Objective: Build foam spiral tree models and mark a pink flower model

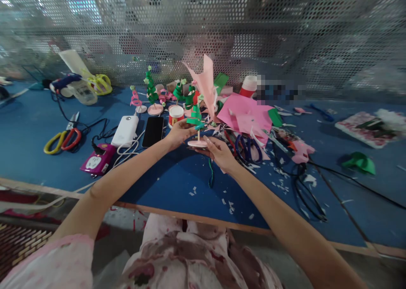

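Note:
A small paper tree (196, 118) with a green spiral on a thin stick rises from a round pale pink base (197, 144). My right hand (218, 153) grips that base at its right edge, thumb on top and fingers underneath. My left hand (180, 134) is closed at the left of the tree, its fingertips at the lower end of the green spiral. Behind the tree stands a rolled pale pink sheet (207, 86). Other finished-looking spirals, one green (150, 88) and one pink (135, 98), stand on round bases farther left.
Left on the blue table (28, 130) lie scissors (65, 137), a purple socket (98, 159), a white power bank (126, 130) and a black phone (153, 132). To the right are pink paper (245, 111), blue-handled scissors (248, 148), a pink glue gun (301, 151) and scraps. A perforated metal screen (127, 27) stands behind.

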The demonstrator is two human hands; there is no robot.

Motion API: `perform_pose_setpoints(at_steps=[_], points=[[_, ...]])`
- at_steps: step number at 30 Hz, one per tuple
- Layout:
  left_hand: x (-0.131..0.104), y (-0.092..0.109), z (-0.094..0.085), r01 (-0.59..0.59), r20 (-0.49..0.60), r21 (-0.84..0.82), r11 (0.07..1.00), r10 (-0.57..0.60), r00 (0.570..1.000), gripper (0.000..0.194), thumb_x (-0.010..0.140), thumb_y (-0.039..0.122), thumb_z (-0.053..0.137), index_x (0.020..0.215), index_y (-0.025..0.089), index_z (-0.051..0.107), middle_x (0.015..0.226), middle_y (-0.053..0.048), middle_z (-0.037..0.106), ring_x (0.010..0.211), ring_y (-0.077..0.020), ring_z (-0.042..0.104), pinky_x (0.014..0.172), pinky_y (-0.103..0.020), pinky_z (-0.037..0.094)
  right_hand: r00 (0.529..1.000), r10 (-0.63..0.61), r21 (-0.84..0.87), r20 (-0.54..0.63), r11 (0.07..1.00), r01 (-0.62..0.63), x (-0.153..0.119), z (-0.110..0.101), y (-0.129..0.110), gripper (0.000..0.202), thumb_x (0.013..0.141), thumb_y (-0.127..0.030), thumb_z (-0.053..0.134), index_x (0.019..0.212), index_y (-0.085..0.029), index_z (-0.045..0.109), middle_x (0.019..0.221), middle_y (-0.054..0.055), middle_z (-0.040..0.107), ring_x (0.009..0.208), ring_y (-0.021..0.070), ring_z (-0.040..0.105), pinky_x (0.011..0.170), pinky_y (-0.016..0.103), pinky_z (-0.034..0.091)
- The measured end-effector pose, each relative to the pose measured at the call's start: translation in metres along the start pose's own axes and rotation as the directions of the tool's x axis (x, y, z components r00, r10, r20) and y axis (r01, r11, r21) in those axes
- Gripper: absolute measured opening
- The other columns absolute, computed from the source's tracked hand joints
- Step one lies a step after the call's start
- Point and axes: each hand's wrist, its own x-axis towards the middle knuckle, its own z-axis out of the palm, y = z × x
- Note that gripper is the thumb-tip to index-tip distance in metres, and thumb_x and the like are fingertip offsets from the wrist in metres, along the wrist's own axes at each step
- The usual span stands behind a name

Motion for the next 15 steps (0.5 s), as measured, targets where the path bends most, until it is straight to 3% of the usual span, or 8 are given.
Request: perform_pose_setpoints(at_steps=[6,15], points=[[-0.0034,0.0018,0.0005,-0.009,0.055,-0.014,1.000,0.010,0.998,0.030,0.059,0.010,0.074,0.086,0.015,0.062,0.088,-0.005,0.070,0.088,-0.0159,0.066,0.082,-0.029,0.050,0.999,-0.015,-0.013,-0.052,1.000,0.015,0.0013,-0.0004,0.0003,0.037,0.062,-0.053,0.070,0.084,-0.023,0.064,0.089,0.002,0.068,0.094,0.0231,0.064,0.092,0.043,0.049],[-0.0056,0.0015,0.0064,-0.022,0.034,0.049,0.999,0.021,0.999,0.036,0.054,0.015,0.079,0.084,0.013,0.059,0.076,-0.003,0.070,0.081,-0.0164,0.067,0.077,-0.029,0.049,0.999,-0.020,-0.062,-0.044,0.998,0.017,0.0022,-0.0024,0.0046,0.039,0.062,-0.051,0.072,0.088,-0.023,0.064,0.094,0.002,0.067,0.098,0.0246,0.062,0.089,0.041,0.051]])
